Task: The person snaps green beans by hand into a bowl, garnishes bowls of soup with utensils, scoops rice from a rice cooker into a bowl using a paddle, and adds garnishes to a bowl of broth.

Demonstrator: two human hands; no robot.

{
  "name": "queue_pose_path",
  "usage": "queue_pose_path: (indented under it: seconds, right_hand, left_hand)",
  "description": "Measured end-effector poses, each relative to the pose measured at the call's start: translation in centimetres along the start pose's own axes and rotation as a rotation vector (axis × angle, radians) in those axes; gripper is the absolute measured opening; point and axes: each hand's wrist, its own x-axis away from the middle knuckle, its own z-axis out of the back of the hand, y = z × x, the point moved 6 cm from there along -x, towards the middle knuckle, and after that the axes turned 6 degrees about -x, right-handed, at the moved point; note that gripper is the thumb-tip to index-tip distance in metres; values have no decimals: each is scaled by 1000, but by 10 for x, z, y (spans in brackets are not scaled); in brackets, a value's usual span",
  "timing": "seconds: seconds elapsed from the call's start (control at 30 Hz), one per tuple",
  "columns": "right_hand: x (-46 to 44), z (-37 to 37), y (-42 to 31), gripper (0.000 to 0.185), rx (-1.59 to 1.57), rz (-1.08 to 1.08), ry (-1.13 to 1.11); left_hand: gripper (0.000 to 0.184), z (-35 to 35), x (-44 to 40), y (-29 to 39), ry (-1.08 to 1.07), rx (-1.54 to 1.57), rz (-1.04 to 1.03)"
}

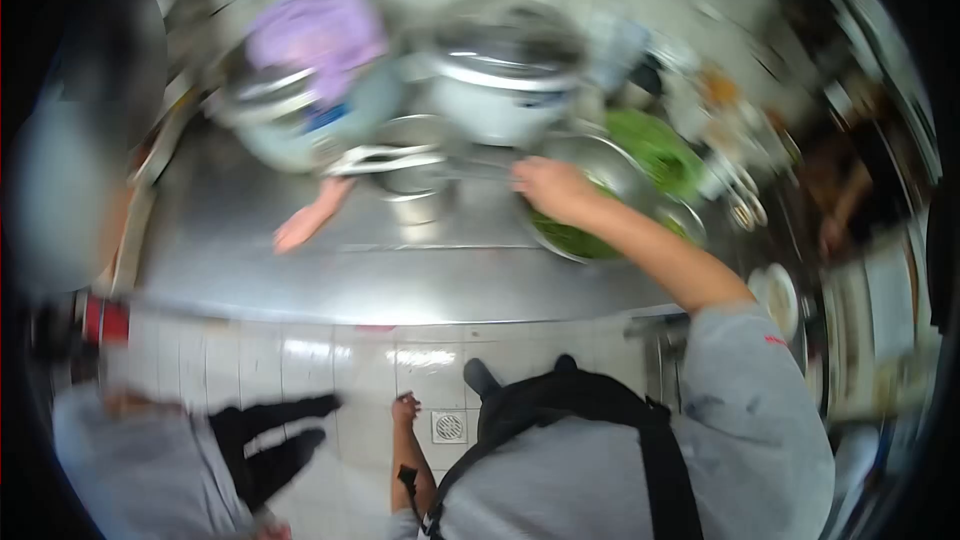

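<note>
A steel counter (460, 285) spans the middle of the frame, with another person (150, 465) at the lower left, beyond the near edge. On the counter, toward the top, sit two big lidded pots, one at the upper left (270, 125) with a purple cloth (320, 35) over its lid, the other at upper centre (500, 105). Right of centre is a steel bowl (625, 165) with green leaves (568, 237) in it; more greens lie in a green basket (655, 145) at the upper right. A metal container (415, 180) stands left of the bowl, pale utensils (385, 160) across its top (the pink thing (310, 220) beside it is too blurred to name). The step in hand looks like a reach: the right hand (555, 188) is at the bowl's left side, fingers bent toward the counter; whether it grips the rim, something next to it or nothing, I cannot tell. The left hand (405, 410), at lower centre over the floor, is loosely open, with nothing seen in it. My judgement is that the next move calls for a sure hold by the right hand, without dragging the leaves over the rim.
</note>
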Motion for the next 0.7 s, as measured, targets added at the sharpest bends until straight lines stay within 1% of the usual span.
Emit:
queue_pose_path:
  seconds: [0.03, 0.07, 0.1, 0.13, 0.17, 0.2, 0.27, 0.33, 0.37, 0.4, 0.43, 0.47, 0.5, 0.53, 0.57, 0.6, 0.7]
  right_hand:
    - [23, 10, 5, 19, -37, -71, 42]
    - [50, 24, 7, 25, -144, -51, 125]
    - [77, 32, 17, 36, -214, -129, 120]
    - [112, 47, 27, 41, -251, -237, 120]
    - [140, 56, 37, 46, -297, -332, 120]
    - [173, 64, 54, 47, -335, -415, 178]
    - [258, 86, 96, 48, -422, -544, 293]
    - [345, 134, 122, 42, -333, -794, 341]
    - [393, 155, 142, 36, -305, -759, 472]
    - [436, 180, 145, 33, -220, -900, 507]
    - [476, 207, 147, 29, -4, -874, 573]
    - [519, 225, 158, 28, 114, -975, 563]
    - [556, 239, 169, 27, 232, -1073, 547]
    - [583, 243, 179, 27, 242, -1145, 490]
    - [609, 247, 188, 27, 251, -1218, 426]
    - [633, 253, 200, 28, 269, -1288, 362]
    - [668, 239, 247, 27, 256, -1236, 324]
  left_hand:
    - [29, -30, 2, 0, -121, 79, 68]
    - [26, -58, 5, -1, -210, 93, 145]
    - [26, -89, 4, -10, -351, 84, 134]
    - [26, -119, 5, -19, -495, 74, 120]
    - [26, -146, 26, -9, -636, 63, 102]
    - [26, -160, 33, -2, -714, -38, 58]
    - [27, -184, 27, 1, -791, -284, -40]
    - [27, -201, 27, 18, -834, -432, -96]
    - [28, -209, 29, 33, -856, -457, -105]
    - [28, -217, 28, 47, -901, -438, -97]
    - [28, -227, 26, 59, -998, -308, -53]
    - [32, -221, 11, 72, -725, -782, -29]
    - [29, -234, 19, 101, -629, -1391, -851]
    - [27, -231, 21, 125, -319, -1433, -962]
    - [32, -236, 9, 128, -212, -1480, -742]
    - [33, -263, 8, 121, -304, -1657, -791]
    - [37, -336, 36, 123, -595, -2174, -915]
